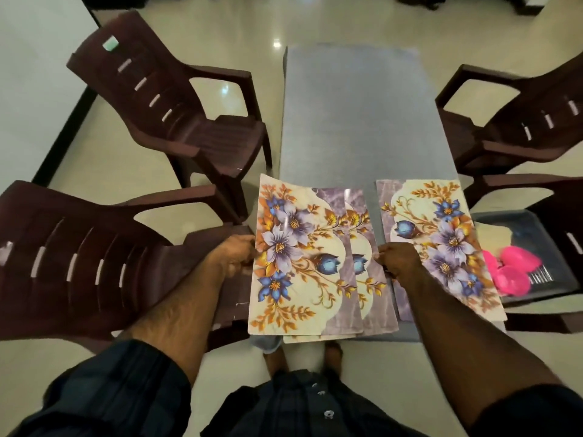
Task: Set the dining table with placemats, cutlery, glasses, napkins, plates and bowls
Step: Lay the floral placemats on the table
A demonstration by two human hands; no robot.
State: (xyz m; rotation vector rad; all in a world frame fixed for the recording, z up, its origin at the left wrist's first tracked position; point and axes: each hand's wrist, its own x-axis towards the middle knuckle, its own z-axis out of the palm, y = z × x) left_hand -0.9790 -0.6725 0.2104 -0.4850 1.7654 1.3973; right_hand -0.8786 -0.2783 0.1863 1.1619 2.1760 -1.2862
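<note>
Floral placemats lie on the near end of the grey table [356, 115]. A stack of placemats [303, 257] sits at the near left, its layers fanned to the right. My left hand [235, 253] grips the stack's left edge. My right hand [399, 258] pinches the right edge of a lower mat in that stack. A single placemat [441, 234] lies flat at the near right, partly under my right wrist.
Two dark brown plastic chairs [176, 115] [79, 257] stand left of the table and two more on the right [520, 121]. The near right chair carries a grey tray [558, 257] with pink plastic bowls [511, 269] and cutlery. Glossy tiled floor surrounds everything.
</note>
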